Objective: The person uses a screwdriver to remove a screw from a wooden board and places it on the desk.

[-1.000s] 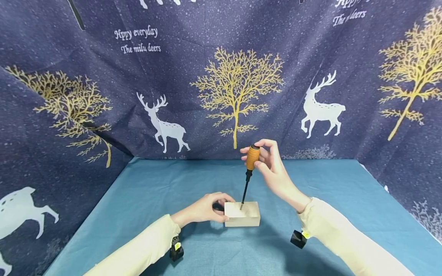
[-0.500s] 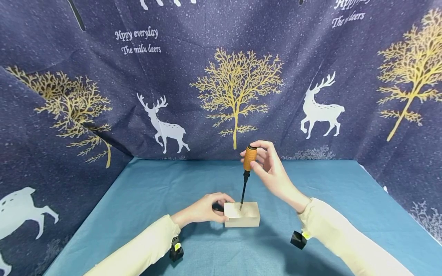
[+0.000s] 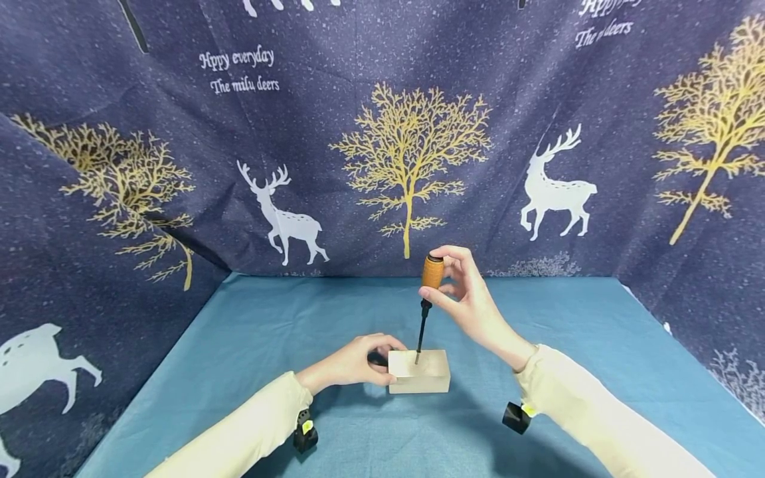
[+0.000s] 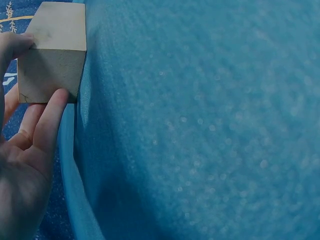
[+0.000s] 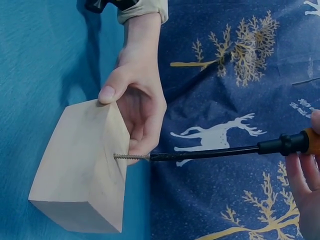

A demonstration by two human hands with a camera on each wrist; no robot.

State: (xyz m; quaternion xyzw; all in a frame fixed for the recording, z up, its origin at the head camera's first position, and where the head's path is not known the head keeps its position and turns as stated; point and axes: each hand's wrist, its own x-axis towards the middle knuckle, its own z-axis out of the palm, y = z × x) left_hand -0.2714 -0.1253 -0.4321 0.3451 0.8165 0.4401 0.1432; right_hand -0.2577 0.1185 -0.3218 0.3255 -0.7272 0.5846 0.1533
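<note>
A pale wooden block point(image 3: 427, 384) rests on the blue cloth, its left end gripped by my left hand point(image 3: 357, 360). In the left wrist view, thumb and fingers lie on opposite sides of the block point(image 4: 52, 70). My right hand point(image 3: 475, 302) holds the orange handle of a screwdriver point(image 3: 432, 271) with its black shaft pointing down, nearly upright. A threaded screw point(image 5: 131, 157) stands between the screwdriver's tip and the block's top face, its point at the wood. The right thumb lies low on the handle; the index finger reaches over its black cap.
Blue cloth point(image 3: 239, 318) covers the table, with its far edge meeting a dark blue hanging point(image 3: 358, 219) printed with deer and trees. Small black wrist cameras point(image 3: 516, 417) hang below both sleeves.
The screwdriver's handle has swung slightly left and down, standing more upright. My right thumb has slid left across the lower handle. The left hand and block keep their place.
</note>
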